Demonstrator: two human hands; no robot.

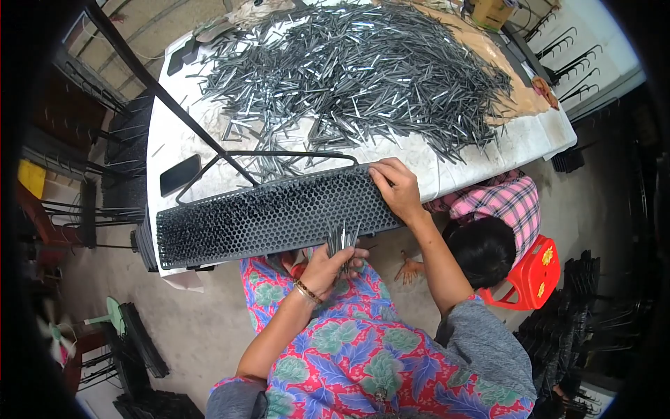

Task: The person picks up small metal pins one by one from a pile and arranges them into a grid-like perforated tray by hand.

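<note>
A long black panel point(279, 218) with honeycomb holes lies at the table's near edge. Short dark strips stand up like bristles over its left part, while open holes show toward the right. My left hand point(331, 268), palm up, is closed round a bundle of thin dark strips point(340, 237) just below the panel's near edge. At the panel's far right corner my right hand point(399, 187) is closed on the edge, thumb on the face; its fingertips are partly hidden. A black metal rod frame point(222, 152) rises from behind the panel.
A big heap of loose strips point(349, 70) covers much of the white table point(167, 126). A black phone point(180, 175) lies at its left. Beside me on the right, a person in a plaid shirt point(508, 202) bends down by a red stool point(541, 276). Hooked rods point(572, 66) stand around.
</note>
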